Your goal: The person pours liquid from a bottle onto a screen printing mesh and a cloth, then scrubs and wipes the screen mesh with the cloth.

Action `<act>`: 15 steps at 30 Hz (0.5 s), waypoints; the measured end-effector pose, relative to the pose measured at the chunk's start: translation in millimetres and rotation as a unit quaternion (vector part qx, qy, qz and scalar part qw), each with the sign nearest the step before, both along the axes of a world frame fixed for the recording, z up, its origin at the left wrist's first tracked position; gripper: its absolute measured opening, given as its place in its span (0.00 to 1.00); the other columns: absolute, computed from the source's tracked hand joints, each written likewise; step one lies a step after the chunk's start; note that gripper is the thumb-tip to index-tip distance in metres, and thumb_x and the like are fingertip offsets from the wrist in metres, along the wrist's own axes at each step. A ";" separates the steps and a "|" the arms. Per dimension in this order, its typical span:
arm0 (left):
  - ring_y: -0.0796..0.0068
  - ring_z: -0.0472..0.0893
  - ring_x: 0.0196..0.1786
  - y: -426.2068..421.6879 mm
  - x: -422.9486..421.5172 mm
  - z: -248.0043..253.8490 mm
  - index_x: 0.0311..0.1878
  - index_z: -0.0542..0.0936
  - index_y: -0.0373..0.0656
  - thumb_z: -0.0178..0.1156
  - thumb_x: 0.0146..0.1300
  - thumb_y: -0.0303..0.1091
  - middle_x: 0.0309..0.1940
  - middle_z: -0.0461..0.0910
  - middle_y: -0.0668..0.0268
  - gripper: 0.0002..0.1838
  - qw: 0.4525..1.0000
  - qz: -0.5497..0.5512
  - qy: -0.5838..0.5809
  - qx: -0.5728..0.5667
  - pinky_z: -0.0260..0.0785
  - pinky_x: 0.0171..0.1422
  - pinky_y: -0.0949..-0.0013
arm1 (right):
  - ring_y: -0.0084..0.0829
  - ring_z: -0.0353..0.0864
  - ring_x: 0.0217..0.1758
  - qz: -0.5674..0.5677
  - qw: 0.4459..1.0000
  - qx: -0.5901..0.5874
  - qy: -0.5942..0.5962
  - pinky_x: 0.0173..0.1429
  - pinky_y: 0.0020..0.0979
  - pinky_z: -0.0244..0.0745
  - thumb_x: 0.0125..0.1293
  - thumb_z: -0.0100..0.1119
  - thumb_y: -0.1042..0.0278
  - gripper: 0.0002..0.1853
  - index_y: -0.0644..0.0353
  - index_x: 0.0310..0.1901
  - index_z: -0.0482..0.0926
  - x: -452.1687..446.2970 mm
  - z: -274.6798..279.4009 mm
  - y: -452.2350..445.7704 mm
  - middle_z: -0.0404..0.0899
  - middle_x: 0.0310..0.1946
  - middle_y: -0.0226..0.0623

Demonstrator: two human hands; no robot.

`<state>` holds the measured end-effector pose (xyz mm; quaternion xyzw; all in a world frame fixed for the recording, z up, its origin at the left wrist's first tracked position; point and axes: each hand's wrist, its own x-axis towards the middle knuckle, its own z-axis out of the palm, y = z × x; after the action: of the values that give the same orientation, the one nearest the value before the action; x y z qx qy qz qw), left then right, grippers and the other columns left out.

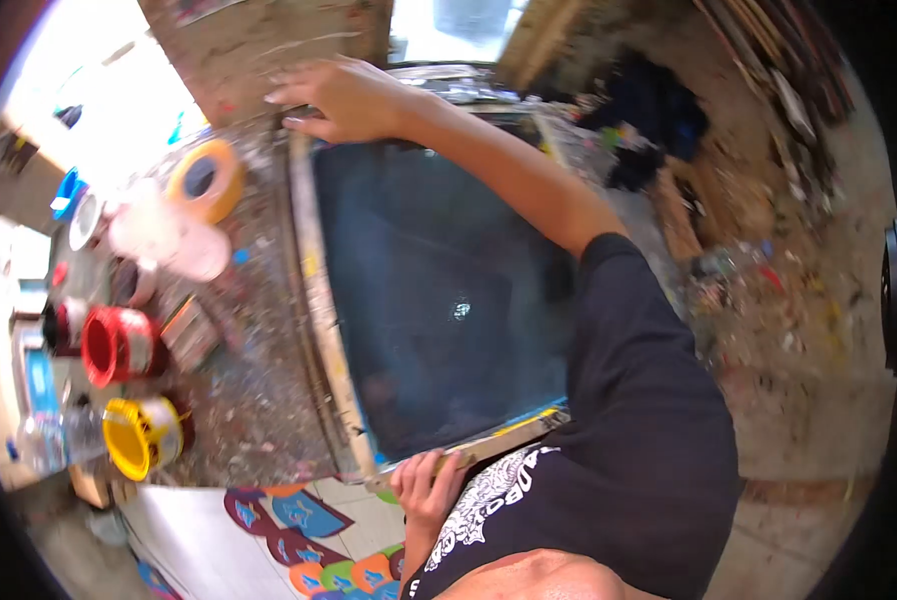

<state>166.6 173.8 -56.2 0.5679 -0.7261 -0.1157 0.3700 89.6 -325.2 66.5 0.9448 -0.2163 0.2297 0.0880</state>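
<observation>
A framed screen (449, 290) with a dark, glossy mesh lies at the centre, its pale wooden frame (329, 340) marked with yellow and blue. My left hand (429, 485) has its fingers curled over the frame's near edge, by the lower-left corner. Stretched across the far side, my right arm ends in my right hand (339, 98) above the upper-left corner. Its fingers are apart, and I make out nothing held in them. The contact between this hand and the frame is unclear.
On the stained table (259, 410) at left are a yellow pot (144, 437), a red pot (119, 345), a tape roll (206, 182), a pinkish container (169, 240) and a clear bottle (59, 440). Dark cloth (654, 115) lies at upper right.
</observation>
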 end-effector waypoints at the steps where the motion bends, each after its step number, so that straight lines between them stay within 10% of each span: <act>1: 0.66 0.82 0.51 0.0 -1.2 -3.5 0.46 0.91 0.51 0.81 0.49 0.38 0.47 0.84 0.69 0.19 1.000 0.000 -0.001 -0.011 0.66 0.63 0.58 | 0.44 0.82 0.66 -0.006 0.999 0.003 -0.040 0.70 0.48 0.75 0.75 0.58 0.47 0.24 0.54 0.64 0.82 -46.2 -14.8 1.7 0.83 0.63 0.45; 7: 0.63 0.81 0.51 -0.8 -5.3 -1.9 0.43 0.89 0.51 0.83 0.44 0.38 0.45 0.84 0.69 0.20 1.000 0.012 -0.010 -0.015 0.64 0.63 0.54 | 0.48 0.85 0.58 -0.353 0.931 0.086 -0.035 0.63 0.42 0.79 0.69 0.65 0.57 0.19 0.59 0.55 0.85 -325.6 -24.8 73.0 0.86 0.52 0.48; 10: 0.61 0.81 0.52 -0.1 -6.9 4.0 0.42 0.88 0.50 0.83 0.42 0.34 0.45 0.83 0.67 0.20 1.000 0.013 -0.009 0.019 0.63 0.65 0.52 | 0.48 0.79 0.68 -0.597 0.777 0.140 0.143 0.71 0.44 0.74 0.65 0.65 0.60 0.26 0.59 0.63 0.79 -443.8 -50.9 71.4 0.81 0.61 0.51; 15: 0.57 0.80 0.52 0.6 -10.9 7.9 0.42 0.88 0.46 0.81 0.40 0.28 0.45 0.84 0.64 0.21 0.999 0.028 -0.015 0.034 0.64 0.64 0.51 | 0.47 0.72 0.75 -0.598 0.714 0.154 0.329 0.76 0.50 0.67 0.64 0.65 0.65 0.34 0.54 0.72 0.70 -502.2 -84.6 76.8 0.76 0.68 0.48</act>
<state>155.7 174.4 -48.3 0.6021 -0.7109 -0.1210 0.3427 -412.6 -248.4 -18.1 0.6348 -0.7260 -0.2328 0.1259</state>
